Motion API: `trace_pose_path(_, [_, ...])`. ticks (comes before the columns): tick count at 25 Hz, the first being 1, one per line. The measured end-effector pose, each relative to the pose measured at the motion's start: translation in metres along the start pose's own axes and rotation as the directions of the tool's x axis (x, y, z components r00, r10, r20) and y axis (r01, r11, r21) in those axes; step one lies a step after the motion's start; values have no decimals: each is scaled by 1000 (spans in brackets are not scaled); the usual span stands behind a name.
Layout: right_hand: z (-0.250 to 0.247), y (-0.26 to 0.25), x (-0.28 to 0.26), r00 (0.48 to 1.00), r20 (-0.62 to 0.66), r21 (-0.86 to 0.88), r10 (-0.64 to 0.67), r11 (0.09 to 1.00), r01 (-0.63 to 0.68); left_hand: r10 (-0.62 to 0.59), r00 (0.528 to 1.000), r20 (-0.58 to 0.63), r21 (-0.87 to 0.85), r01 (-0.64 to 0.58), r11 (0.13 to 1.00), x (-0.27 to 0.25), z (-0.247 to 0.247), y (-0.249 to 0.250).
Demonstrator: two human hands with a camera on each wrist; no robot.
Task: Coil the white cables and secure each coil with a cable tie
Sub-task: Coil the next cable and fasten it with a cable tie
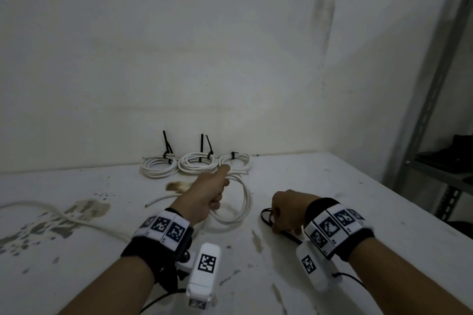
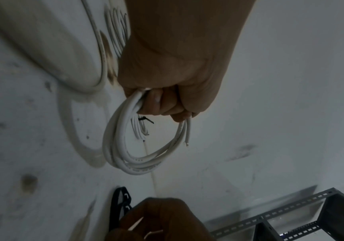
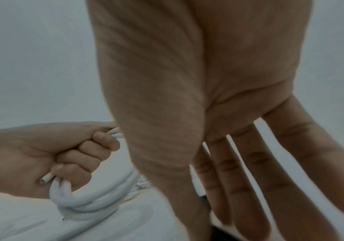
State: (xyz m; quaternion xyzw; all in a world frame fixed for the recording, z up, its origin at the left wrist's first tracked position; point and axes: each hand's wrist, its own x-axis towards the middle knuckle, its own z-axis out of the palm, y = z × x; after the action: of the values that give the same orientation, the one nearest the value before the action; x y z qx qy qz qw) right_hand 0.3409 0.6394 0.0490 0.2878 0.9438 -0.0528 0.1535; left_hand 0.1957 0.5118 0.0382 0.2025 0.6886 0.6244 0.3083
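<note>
— Two hands over the table: what has each got?
— The right hand, fingers straight, reaches down onto black cable ties; the left hand grips a loose cable coil.
— Further back?
— Three tied coils by the wall.

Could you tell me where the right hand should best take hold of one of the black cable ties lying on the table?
Probably at the looped end of the black cable ties, which sticks out left of the right hand. Come from above and pinch a single strap: they lie flat on the table, and those fingers are straight.
</note>
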Motion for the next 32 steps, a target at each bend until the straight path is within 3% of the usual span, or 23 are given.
trace_pose_path(8, [2, 16, 0, 996, -49, 230, 77, 971, -64, -21, 998, 63, 7, 20, 1000, -6, 17, 2])
trace_pose_path(11, [-8, 23, -6, 985, -113, 330, 131, 940, -88, -23, 998, 59, 12, 23, 1000, -7, 19, 3])
trace_pose_path(13, [-15, 26, -12, 967, -212, 439, 139, 898, -33, -20, 999, 50, 5, 20, 1000, -6, 20, 3])
trace_pose_path(14, [-18, 25, -14, 950, -284, 538, 128, 842, 47, -18, 999, 45, 3, 18, 1000, -6, 20, 2])
trace_pose_path(16, [-24, 15, -24, 908, -413, 738, 76, 613, 284, -14, 999, 32, -3, 14, 1000, -4, 18, 1])
trace_pose_path(18, [-29, -2, -33, 869, -496, 802, -1, 384, 458, -9, 1000, 22, -12, 9, 1000, -4, 13, 0])
trace_pose_path(19, [-30, -11, -34, 847, -530, 789, -32, 346, 507, -8, 1000, 21, -17, 9, 1000, -5, 9, 0])
trace_pose_path(21, [-29, -29, -27, 801, -594, 726, -65, 384, 570, -8, 1000, 20, -32, 8, 999, -8, -3, 1])
trace_pose_path(25, [-15, -64, 4, 654, -746, 452, -122, 629, 633, -4, 1000, 15, -26, 4, 1000, -16, -32, 4])
trace_pose_path(27, [-10, -82, 13, 556, -816, 347, -156, 637, 688, 6, 1000, -3, -20, -6, 1000, -21, -48, 4])
trace_pose_path(29, [-7, -98, 22, 500, -845, 294, -191, 616, 731, 28, 1000, -3, -45, -28, 999, -22, -63, 2])
trace_pose_path(32, [-5, -115, 30, 416, -881, 175, -224, 664, 727, -6, 1000, 18, -146, 9, 989, -21, -81, -2])
